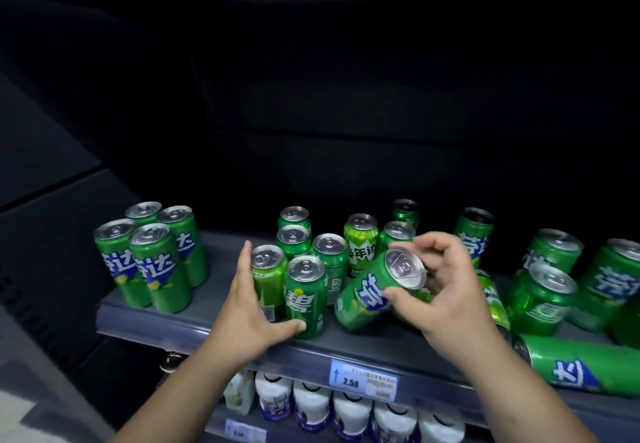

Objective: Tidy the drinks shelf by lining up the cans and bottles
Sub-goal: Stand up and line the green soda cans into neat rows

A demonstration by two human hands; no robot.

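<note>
Many green cans stand on a grey shelf point(214, 318). My right hand point(446, 290) grips a tilted green can point(370, 293) near its top, leaning it left above the shelf. My left hand point(247, 307) is spread around a cluster of upright cans point(304, 297) at the front middle, fingers behind a light green can point(268, 279) and thumb against the front can's base. A tidy block of tall green cans point(152, 259) stands at the left. Another can point(575, 366) lies on its side at the right front edge.
Scattered upright cans point(543, 300) crowd the shelf's right side. A price tag reading 2.50 point(363, 380) sits on the shelf rail. White bottles point(311, 408) fill the lower shelf. The shelf's back is dark, with bare shelf between the left block and the middle cluster.
</note>
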